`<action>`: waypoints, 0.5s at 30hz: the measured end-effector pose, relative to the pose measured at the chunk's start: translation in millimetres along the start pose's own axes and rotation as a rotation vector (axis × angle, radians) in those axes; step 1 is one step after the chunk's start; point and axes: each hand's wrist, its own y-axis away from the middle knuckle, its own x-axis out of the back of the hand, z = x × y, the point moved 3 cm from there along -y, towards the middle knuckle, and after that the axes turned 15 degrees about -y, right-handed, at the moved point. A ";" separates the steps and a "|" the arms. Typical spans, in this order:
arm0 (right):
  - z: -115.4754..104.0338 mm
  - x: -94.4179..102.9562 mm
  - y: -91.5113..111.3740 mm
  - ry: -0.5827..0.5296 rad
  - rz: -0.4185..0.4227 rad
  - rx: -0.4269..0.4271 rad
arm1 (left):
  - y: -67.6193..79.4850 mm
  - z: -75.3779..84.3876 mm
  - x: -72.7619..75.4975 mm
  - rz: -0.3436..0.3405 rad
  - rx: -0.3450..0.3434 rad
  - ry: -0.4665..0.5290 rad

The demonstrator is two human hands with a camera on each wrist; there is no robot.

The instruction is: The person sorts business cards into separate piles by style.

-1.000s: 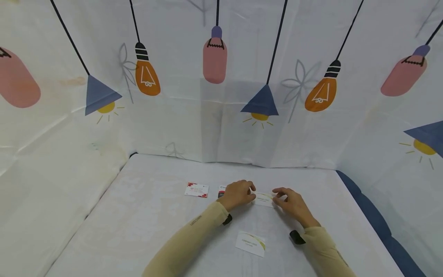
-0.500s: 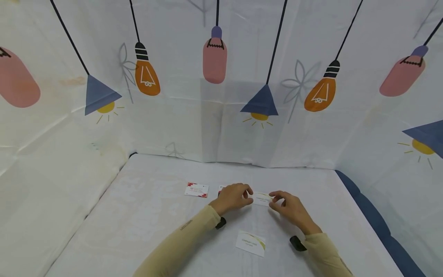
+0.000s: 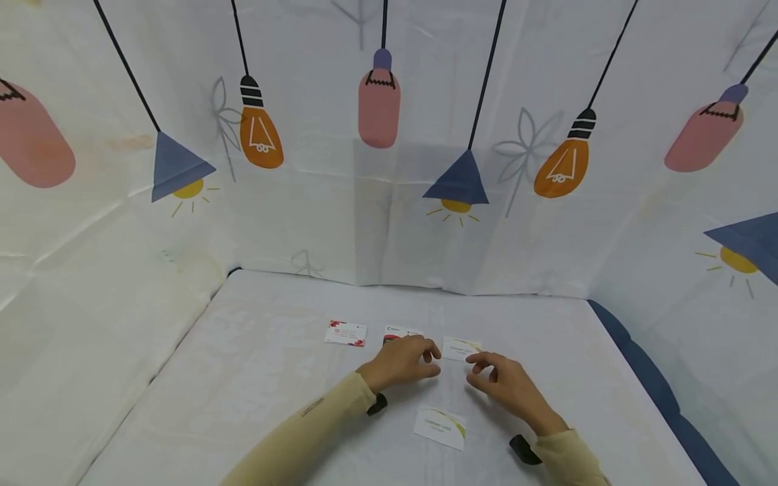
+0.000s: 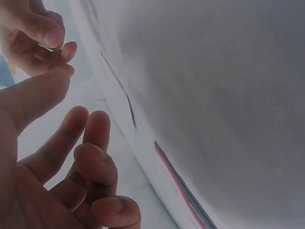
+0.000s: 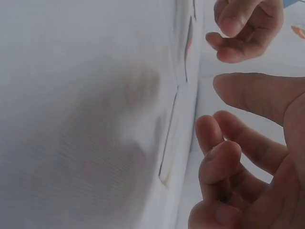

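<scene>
My left hand [image 3: 401, 363] hovers over the white table with loosely curled fingers and nothing in them, partly covering a red, black and white business card [image 3: 402, 331]. To its right, my right hand [image 3: 507, 385] is likewise relaxed and holds nothing, its fingertips overlapping the corner of a white business card with a yellow-green curve [image 3: 458, 347]. Both wrist views show a gap between thumb and fingers. A second white card with a yellow-green curve [image 3: 439, 428] lies nearer the front, below and between the hands. At the left of the back row lies a white card with red corners [image 3: 345, 333].
The white-covered table [image 3: 255, 378] meets a fabric wall [image 3: 304, 202] printed with hanging lamps at its back. Dark blue cloth [image 3: 650, 378] runs along the right edge. A black wrist device [image 3: 524, 449] sits under the right wrist.
Both hands have drawn back from the white card at the back right toward the front, the left one also moving left. That card and more of the red-black card now show; the cards lie still.
</scene>
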 end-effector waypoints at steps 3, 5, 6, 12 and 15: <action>-1.6 -2.2 5.5 -0.003 -0.016 0.008 | 6.1 -0.3 -2.1 -0.033 -0.005 0.007; -3.3 -3.8 9.9 -0.003 -0.030 0.008 | 10.2 -0.7 -3.1 -0.056 -0.008 0.020; -4.2 -4.7 12.2 0.001 -0.037 0.009 | 12.5 -0.9 -3.2 -0.069 -0.008 0.027; -12.0 -12.1 26.1 0.045 -0.091 0.027 | 26.9 0.0 -0.9 -0.129 -0.042 0.047; -16.9 -15.1 31.7 0.070 -0.117 0.060 | 34.5 1.8 0.7 -0.145 -0.066 0.033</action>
